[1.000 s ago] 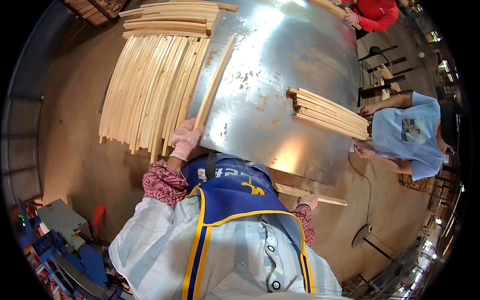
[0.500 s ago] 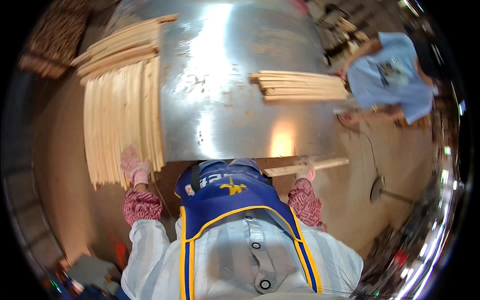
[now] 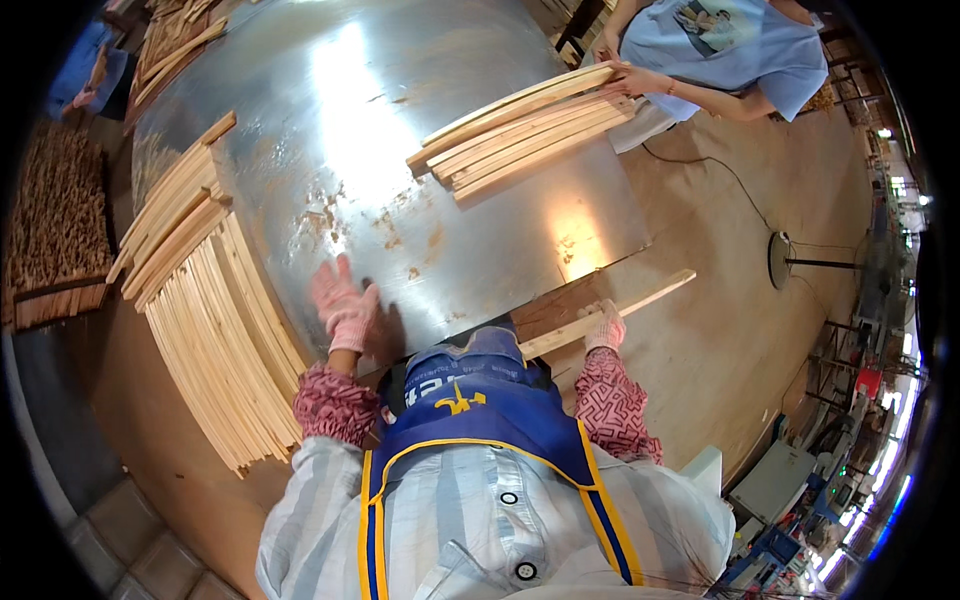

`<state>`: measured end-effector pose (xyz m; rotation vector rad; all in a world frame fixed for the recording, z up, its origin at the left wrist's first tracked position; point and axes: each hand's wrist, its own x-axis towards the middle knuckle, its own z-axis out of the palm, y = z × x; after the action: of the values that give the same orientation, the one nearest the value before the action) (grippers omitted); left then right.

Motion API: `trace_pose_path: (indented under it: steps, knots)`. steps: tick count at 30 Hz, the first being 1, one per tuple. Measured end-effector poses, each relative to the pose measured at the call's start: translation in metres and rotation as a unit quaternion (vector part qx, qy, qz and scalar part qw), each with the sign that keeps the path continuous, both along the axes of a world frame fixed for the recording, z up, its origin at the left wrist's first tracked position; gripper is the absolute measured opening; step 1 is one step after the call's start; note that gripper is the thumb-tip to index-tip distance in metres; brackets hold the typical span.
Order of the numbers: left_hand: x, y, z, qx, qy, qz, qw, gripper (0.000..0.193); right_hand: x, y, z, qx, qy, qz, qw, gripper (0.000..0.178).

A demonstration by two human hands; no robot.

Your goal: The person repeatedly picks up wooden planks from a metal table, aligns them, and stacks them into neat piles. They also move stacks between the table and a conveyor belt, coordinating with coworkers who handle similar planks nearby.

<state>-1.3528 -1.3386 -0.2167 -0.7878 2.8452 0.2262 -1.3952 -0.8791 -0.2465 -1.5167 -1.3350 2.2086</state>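
My left hand (image 3: 343,302), in a pink glove, is over the near left part of the metal table (image 3: 480,255) with its fingers spread and nothing in them. Whether it rests on the surface I cannot tell. Past the table's near edge, my right hand (image 3: 604,328), also gloved, grips a single wooden slat (image 3: 655,292) near its middle. Left of my left hand lies a wide row of pale slats (image 3: 215,345), side by side, their ends jutting beyond the table. More slats (image 3: 178,225) lie crosswise at that row's far end.
Across the table at the right, a person in a light blue shirt (image 3: 720,50) handles a bundle of slats (image 3: 540,135). Another person in blue (image 3: 85,65) is at the far left. A pedestal fan (image 3: 780,260) with a trailing cable stands on the floor at right.
My left hand has left the row of slats and moved right, over the table. My right hand keeps its slat. The view has turned; the other person's hands are now on the bundle's top slats.
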Motion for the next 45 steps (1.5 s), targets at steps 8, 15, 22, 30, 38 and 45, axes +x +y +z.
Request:
trace_pose_path:
  steps: [8, 15, 22, 30, 38, 45]
  knots:
    - [-0.116, 0.092, -0.018, 0.053, 0.054, -0.167, 0.983, 0.085, 0.011, 0.032, -0.035, -0.054, 0.038, -0.044, 0.997, 0.009]
    - [-0.143, 0.129, -0.004, 0.108, 0.030, -0.280, 0.953, 0.078, -0.007, 0.014, -0.029, -0.071, 0.026, -0.130, 0.989, 0.007]
    - [-0.166, 0.157, -0.008, 0.154, 0.108, -0.393, 0.900, 0.052, -0.029, 0.008, -0.019, -0.032, 0.027, -0.037, 0.998, 0.015]
    - [-0.233, 0.192, 0.043, 0.025, 0.316, -0.329, 0.889, 0.023, -0.058, -0.008, 0.000, -0.008, -0.009, 0.044, 0.999, 0.017]
    - [-0.206, 0.133, 0.060, 0.087, 0.051, -0.309, 0.946, 0.017, -0.043, -0.018, -0.003, 0.087, -0.042, 0.196, 0.976, 0.017]
    - [-0.005, 0.007, 0.048, 0.132, 0.179, -0.012, 0.975, 0.025, -0.040, -0.022, -0.016, -0.006, -0.044, 0.133, 0.990, 0.013]
